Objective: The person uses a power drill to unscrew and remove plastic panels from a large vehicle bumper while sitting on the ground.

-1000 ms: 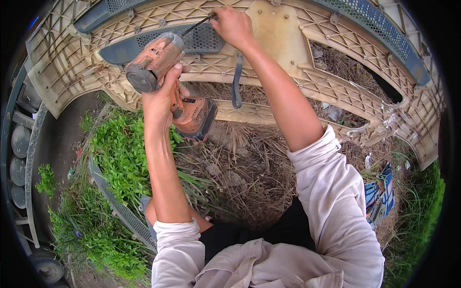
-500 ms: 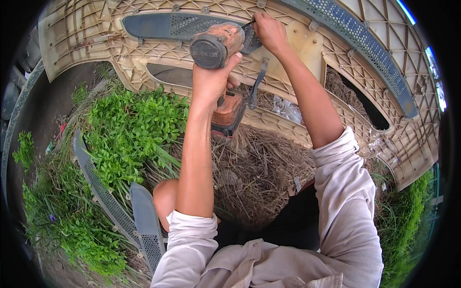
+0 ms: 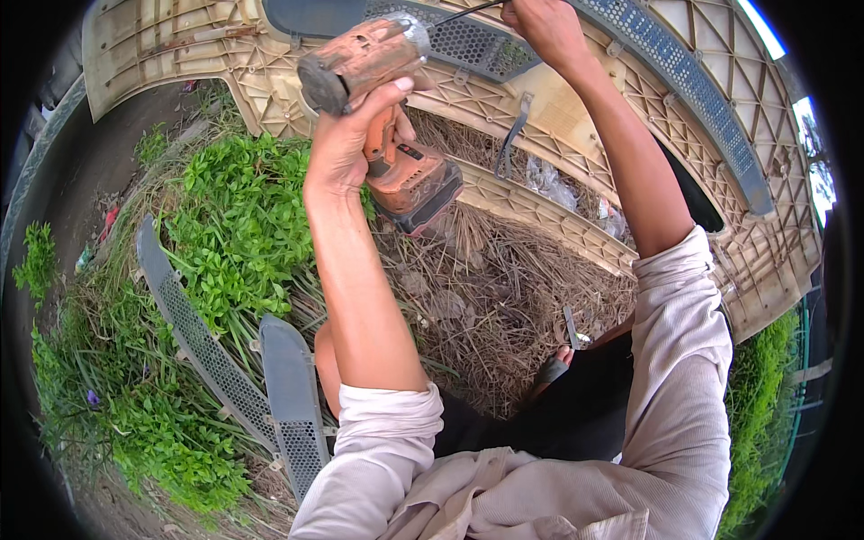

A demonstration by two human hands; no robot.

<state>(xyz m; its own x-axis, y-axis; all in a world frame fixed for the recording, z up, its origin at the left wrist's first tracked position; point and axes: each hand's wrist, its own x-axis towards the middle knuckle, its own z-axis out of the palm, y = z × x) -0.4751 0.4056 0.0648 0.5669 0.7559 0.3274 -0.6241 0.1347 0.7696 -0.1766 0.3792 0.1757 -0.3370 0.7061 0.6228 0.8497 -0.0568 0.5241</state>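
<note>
Within left hand (image 3: 342, 151), orange power tool (image 3: 371, 58)

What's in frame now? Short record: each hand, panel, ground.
left hand: wrapped around the handle of an orange power tool
right hand: fingers at far end of a thin dark rod from the tool's front
panel: large beige panel, ribbed side showing, with blue-grey mesh strips
ground: green plants, dry straw, two separate mesh pieces left of the person
</note>
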